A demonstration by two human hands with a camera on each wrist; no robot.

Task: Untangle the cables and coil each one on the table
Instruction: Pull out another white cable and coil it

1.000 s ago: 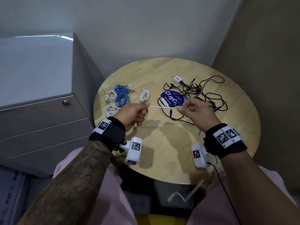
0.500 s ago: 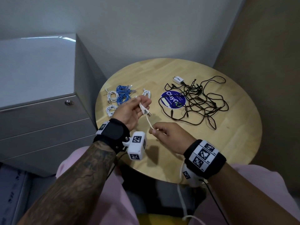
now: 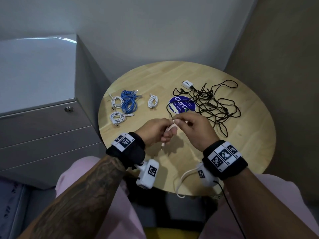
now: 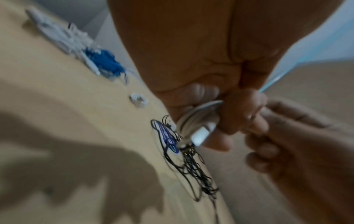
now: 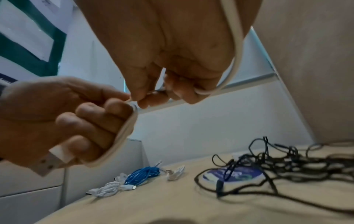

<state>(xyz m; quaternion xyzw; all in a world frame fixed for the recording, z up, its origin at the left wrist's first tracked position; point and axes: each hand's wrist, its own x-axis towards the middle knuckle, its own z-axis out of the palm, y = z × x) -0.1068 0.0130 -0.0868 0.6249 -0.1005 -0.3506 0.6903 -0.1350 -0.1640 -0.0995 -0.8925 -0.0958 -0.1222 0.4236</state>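
Observation:
Both hands meet above the near middle of the round wooden table (image 3: pixel 250 149). My left hand (image 3: pixel 158 131) curls around loops of a white USB cable (image 5: pixel 124 133), whose USB plug (image 5: pixel 47 160) sticks out below the fingers. My right hand (image 3: pixel 191 126) pinches the same cable at the left hand's fingertips. The rest of the cable runs past my right palm (image 5: pixel 237 45) and hangs in a loop (image 3: pixel 181 183) over the table's near edge. A tangle of black cables (image 3: pixel 212 104) lies at the back right.
Several coiled white cables (image 3: pixel 117 101) and blue cables (image 3: pixel 128 100) lie at the table's left. A round blue sticker (image 3: pixel 182 105) and a white charger plug (image 3: pixel 187 84) sit by the black tangle. A grey drawer cabinet (image 3: pixel 43 118) stands to the left.
My right hand, pulled back toward me half a second ago, has come up to the left hand, laying another turn of white cable onto its fingers. The slack now hangs off the near edge.

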